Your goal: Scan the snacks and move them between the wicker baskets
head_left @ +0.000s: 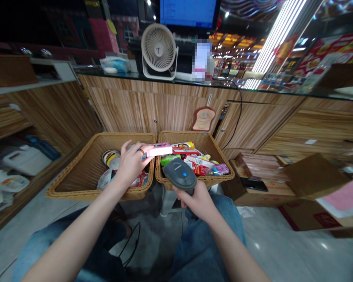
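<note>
My left hand grips a small pink and white box above the spot where two wicker baskets meet. In my right hand is a dark grey barcode scanner with a lit blue spot, its head turned toward the box. Packaged goods, among them a red box and a purple wrapped item, fill the right basket. Fewer packages lie in the left basket, including a round yellow-rimmed tub partly behind my left hand.
A wooden counter stands behind the baskets, carrying a white fan and a monitor. A black phone lies on cardboard boxes at right. An open carton sits farther right; a white jug is on the left shelf.
</note>
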Demonstrator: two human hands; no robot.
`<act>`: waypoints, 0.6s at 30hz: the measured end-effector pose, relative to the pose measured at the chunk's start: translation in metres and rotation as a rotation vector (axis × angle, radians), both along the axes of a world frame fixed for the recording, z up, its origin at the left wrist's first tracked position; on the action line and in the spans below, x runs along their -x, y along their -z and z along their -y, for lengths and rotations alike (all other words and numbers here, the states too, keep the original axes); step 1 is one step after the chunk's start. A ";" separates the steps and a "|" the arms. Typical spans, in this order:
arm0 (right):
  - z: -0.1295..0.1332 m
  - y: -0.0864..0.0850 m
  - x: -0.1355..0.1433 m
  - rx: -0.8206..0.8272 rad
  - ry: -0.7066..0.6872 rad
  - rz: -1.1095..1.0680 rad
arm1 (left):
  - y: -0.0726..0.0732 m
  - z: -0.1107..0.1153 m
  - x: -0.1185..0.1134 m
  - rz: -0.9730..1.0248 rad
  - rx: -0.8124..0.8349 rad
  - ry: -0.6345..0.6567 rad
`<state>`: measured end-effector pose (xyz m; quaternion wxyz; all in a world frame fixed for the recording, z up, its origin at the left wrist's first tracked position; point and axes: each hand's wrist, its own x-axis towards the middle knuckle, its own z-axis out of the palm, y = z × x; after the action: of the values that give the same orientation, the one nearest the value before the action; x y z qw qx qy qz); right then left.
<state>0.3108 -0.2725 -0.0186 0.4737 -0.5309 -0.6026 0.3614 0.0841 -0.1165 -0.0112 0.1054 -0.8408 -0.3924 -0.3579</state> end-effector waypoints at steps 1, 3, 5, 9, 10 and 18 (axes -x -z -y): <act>0.000 -0.001 0.000 0.001 0.005 -0.002 | 0.000 0.000 0.000 -0.002 0.013 -0.015; 0.000 -0.002 0.001 0.008 0.007 -0.010 | -0.001 0.001 -0.001 -0.007 0.034 -0.032; 0.000 -0.004 0.001 0.012 0.004 -0.014 | -0.002 0.002 -0.001 -0.008 0.047 -0.028; 0.000 -0.004 0.001 0.023 0.003 -0.019 | -0.003 0.003 0.000 0.007 0.064 -0.009; 0.000 -0.003 0.001 0.026 0.004 -0.019 | -0.003 0.003 0.000 0.025 0.069 -0.019; -0.001 0.003 -0.002 0.027 0.004 -0.018 | 0.006 -0.008 0.012 0.274 0.138 -0.384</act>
<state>0.3126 -0.2714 -0.0212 0.4727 -0.5353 -0.5922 0.3732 0.0717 -0.1082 -0.0171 0.0595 -0.6997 -0.5791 -0.4141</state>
